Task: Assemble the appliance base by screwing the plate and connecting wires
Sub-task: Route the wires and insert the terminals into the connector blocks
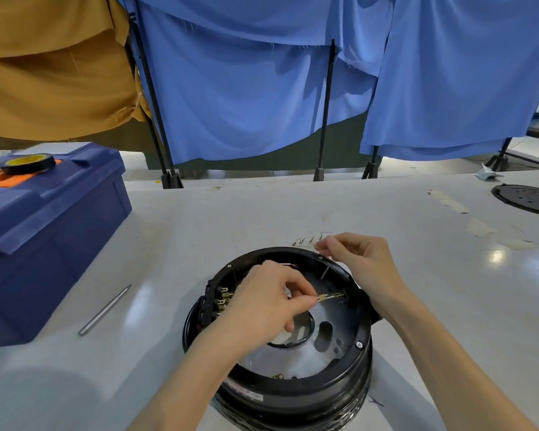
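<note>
One black round base (293,396) is set on the white table (293,206), open side up. Inside it one metal plate (308,353) is seen lying flat, pierced by one large round hole and a few smaller ones. One silver screw (359,345) is seated in the rim at the near right.

One brass terminal (330,296) is pinched between thumb and forefinger of the left hand (262,303), which is reached into the base. The terminal is held level above the plate, pointing toward the right inner wall. Thin wires (305,239) are pinched in the fingertips of the right hand (364,265) at the far rim. Their tips are spread on the table just behind the base — perhaps five, though they are too fine to be counted surely. A row of brass tabs (224,298) is fixed to the left inner wall.

To the left one metal rod (105,309) is laid on the table, near one blue toolbox (50,237) — one roll of black tape (30,163) is rested on its lid. One black disc (526,199) is placed at the far right.
</note>
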### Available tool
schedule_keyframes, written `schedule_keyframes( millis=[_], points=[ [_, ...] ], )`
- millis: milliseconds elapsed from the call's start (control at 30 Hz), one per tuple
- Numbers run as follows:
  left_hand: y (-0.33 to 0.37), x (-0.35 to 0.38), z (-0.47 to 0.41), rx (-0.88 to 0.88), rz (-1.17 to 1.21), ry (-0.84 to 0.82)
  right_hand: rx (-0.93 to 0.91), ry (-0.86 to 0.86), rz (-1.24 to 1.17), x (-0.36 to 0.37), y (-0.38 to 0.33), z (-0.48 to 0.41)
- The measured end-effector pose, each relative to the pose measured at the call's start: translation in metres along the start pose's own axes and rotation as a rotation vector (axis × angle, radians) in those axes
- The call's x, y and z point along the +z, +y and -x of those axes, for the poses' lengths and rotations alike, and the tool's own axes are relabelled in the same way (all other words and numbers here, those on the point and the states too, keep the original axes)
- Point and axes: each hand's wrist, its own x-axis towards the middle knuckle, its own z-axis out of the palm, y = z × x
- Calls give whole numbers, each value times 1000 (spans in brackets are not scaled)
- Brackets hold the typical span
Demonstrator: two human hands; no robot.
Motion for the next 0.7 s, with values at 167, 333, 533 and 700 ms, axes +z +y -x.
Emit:
schedule_keyframes(
  millis=[167,333,533,700],
  points=[
    [10,12,2,71,-210,-11,56,-87,-10,0,8,2],
    [22,26,13,114,-314,-33,81,-65,-40,2,10,1],
    [16,32,-1,39,-359,-11,111,-73,-57,0,12,1],
    [10,31,-7,19,-326,4,103,-85,-50,-1,14,1]
  ],
)
